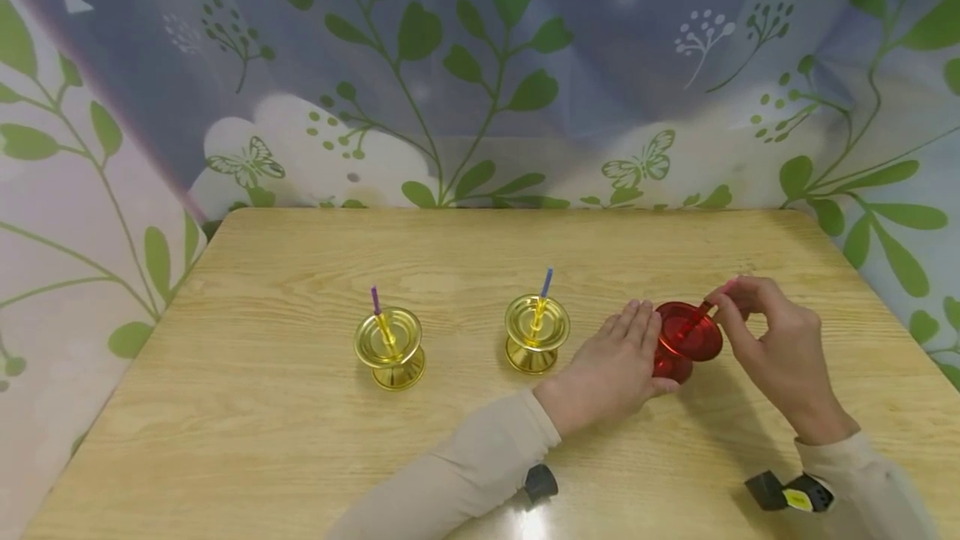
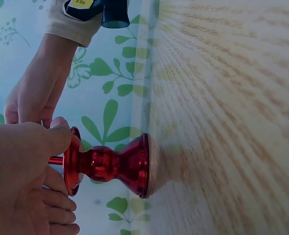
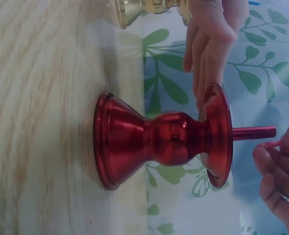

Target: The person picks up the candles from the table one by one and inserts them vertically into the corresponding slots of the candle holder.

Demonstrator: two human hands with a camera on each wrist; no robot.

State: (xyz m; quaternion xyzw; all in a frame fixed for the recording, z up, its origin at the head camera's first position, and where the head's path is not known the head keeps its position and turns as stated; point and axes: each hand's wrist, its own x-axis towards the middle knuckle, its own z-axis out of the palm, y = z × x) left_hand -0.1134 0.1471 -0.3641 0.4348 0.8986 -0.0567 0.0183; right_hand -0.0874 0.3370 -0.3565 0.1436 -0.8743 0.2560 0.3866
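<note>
A shiny red candle holder (image 1: 675, 367) stands upright on the table's right side, a thin red tube (image 3: 254, 133) rising from its dish. My left hand (image 1: 611, 369) lies beside it with straight fingers, touching the dish's rim; in the left wrist view the thumb and fingers are on either side of the dish. My right hand (image 1: 780, 348) pinches a small pink candle (image 3: 272, 144) between thumb and fingertips, close to the tube's upper end. Most of the candle is hidden by the fingers.
Two gold candle holders stand to the left: one (image 1: 397, 373) with a purple candle (image 1: 376, 300), the other (image 1: 532, 359) with a blue candle (image 1: 547, 282). The wooden table (image 1: 247, 440) ends at a leaf-patterned cloth (image 1: 480, 107) behind it.
</note>
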